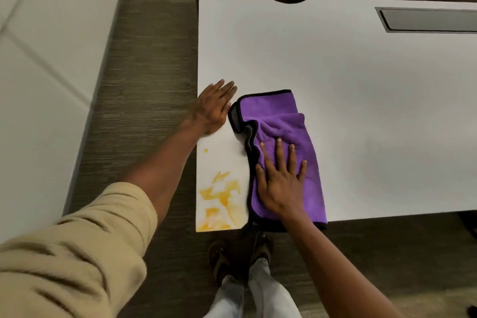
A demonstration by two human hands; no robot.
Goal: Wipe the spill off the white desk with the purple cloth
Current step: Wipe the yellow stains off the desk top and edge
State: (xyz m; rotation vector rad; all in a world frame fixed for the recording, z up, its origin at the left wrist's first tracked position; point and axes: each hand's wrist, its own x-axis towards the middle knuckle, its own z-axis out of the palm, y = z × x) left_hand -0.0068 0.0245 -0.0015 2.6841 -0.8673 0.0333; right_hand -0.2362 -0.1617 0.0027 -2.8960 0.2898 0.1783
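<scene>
Pressing flat, fingers spread, the right hand (pixel 281 183) pins purple cloth (pixel 286 142) to white counter (pixel 361 98), just beside orange spill (pixel 219 199) at near-left corner; left hand (pixel 214 108) rests open, palm down.

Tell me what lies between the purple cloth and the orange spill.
Head view: only a narrow strip of bare white desk separates the purple cloth from the orange spill.

A bright purple plush cloth (pixel 289 157) with black edging (its underside shows grey at the folded corner) lies on the plain white desk top (pixel 361 98). An orange-yellow smeared spill (pixel 219 199) stains the desk's lower left corner. The floor carpet (pixel 144 85) is grey-brown with fine streaks. Lower left, a khaki sleeve (pixel 72 253).
</scene>
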